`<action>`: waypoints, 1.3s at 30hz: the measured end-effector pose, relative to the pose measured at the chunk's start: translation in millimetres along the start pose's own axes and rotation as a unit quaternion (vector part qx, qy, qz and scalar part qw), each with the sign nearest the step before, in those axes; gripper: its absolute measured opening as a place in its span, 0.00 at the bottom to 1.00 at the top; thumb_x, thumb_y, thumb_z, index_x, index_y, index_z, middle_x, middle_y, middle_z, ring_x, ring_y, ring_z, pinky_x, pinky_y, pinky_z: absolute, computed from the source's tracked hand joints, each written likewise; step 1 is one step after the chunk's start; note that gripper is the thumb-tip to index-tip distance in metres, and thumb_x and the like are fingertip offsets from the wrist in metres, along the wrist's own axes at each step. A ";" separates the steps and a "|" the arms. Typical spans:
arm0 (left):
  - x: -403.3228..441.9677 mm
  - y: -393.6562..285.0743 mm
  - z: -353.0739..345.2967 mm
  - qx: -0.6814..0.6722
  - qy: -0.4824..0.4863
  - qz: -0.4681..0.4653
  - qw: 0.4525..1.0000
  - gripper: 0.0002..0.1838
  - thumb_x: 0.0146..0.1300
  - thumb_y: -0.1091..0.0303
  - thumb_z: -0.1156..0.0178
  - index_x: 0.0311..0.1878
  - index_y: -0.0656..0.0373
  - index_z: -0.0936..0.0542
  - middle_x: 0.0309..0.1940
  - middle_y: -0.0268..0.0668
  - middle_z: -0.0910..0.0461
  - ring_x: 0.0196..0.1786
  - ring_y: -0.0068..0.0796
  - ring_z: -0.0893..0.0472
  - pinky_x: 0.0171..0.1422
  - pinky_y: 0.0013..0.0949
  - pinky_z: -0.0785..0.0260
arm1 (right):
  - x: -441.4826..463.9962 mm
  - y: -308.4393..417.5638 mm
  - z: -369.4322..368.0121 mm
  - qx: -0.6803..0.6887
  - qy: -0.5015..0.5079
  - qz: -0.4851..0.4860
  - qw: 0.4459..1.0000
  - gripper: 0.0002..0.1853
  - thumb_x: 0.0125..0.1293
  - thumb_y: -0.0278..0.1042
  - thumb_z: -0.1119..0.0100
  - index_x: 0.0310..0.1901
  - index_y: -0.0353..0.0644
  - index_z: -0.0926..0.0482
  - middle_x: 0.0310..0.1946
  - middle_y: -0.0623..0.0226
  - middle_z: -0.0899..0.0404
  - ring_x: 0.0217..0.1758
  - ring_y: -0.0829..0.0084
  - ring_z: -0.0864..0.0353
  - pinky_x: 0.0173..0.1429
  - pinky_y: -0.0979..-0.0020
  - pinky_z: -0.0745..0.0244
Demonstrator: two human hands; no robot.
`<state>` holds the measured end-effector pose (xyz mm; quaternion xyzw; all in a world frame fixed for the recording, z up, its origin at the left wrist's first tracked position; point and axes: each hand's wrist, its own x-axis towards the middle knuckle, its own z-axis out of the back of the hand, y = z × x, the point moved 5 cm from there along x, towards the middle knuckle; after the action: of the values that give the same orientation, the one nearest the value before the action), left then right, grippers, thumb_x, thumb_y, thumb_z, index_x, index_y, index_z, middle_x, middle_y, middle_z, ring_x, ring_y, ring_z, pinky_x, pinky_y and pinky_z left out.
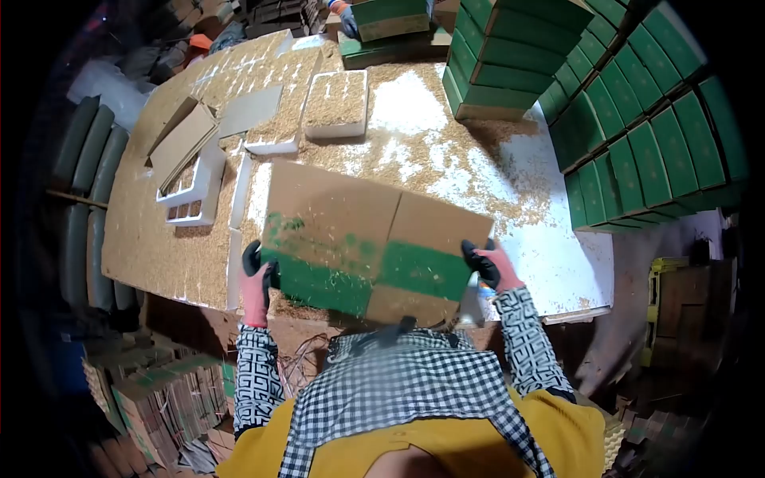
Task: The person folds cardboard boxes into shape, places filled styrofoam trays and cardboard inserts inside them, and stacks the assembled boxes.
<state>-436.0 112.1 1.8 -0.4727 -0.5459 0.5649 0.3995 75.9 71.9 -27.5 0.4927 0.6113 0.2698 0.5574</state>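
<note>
A brown cardboard box (335, 207) with a green band hangs tilted in front of me, its right side lower than its left in parts. Whether it is folded flat or has depth, I cannot tell. My left hand (259, 279), in a pink and black glove, grips its left edge. On the opposite edge, my right hand (496, 267) has its gloved fingers closed round the side. Beyond the box, a white foam tray (339, 131) filled with brown grain-like material stands on the table (550, 275). Part of the table is hidden behind the box.
Green boxes (510, 48) are stacked high at the right. At the left, cardboard pieces (182, 147) lean on another white foam tray (209, 187). Loose brown material covers much of the tabletop. A co-worker's gloved hand (348, 22) touches a box at the back. Flattened cartons (171, 398) stand low left.
</note>
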 end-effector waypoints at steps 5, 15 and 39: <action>-22.7 -9.4 -109.1 0.350 0.132 -0.136 0.917 0.36 0.59 0.52 0.37 0.67 0.59 0.34 0.64 0.47 0.31 0.68 0.45 0.34 0.73 0.45 0.43 | -36.7 88.1 190.7 -0.065 -0.357 0.207 0.908 0.23 0.57 0.25 0.36 0.56 0.34 0.27 0.49 0.59 0.21 0.46 0.67 0.21 0.53 0.69 0.26; -111.8 99.8 -128.1 0.668 0.282 -0.013 0.689 0.51 0.45 0.42 0.31 0.74 0.38 0.43 0.74 0.49 0.52 0.74 0.61 0.52 0.72 0.68 0.61 | -4.5 9.6 157.8 -0.414 -0.356 0.364 0.755 0.17 0.52 0.26 0.39 0.46 0.38 0.19 0.46 0.56 0.18 0.50 0.59 0.19 0.58 0.65 0.27; 110.3 -51.1 34.6 -0.063 0.201 -0.074 0.975 0.18 0.63 0.68 0.38 0.54 0.65 0.23 0.51 0.38 0.21 0.53 0.27 0.23 0.60 0.29 0.32 | -56.2 30.4 -122.2 0.153 -0.099 0.283 0.942 0.28 0.68 0.33 0.48 0.68 0.36 0.37 0.63 0.64 0.31 0.65 0.74 0.33 0.69 0.71 0.39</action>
<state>-498.7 214.8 40.4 -0.5590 -0.5222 0.3916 0.5114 -36.7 59.2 51.1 0.7485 0.4226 0.2698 0.4339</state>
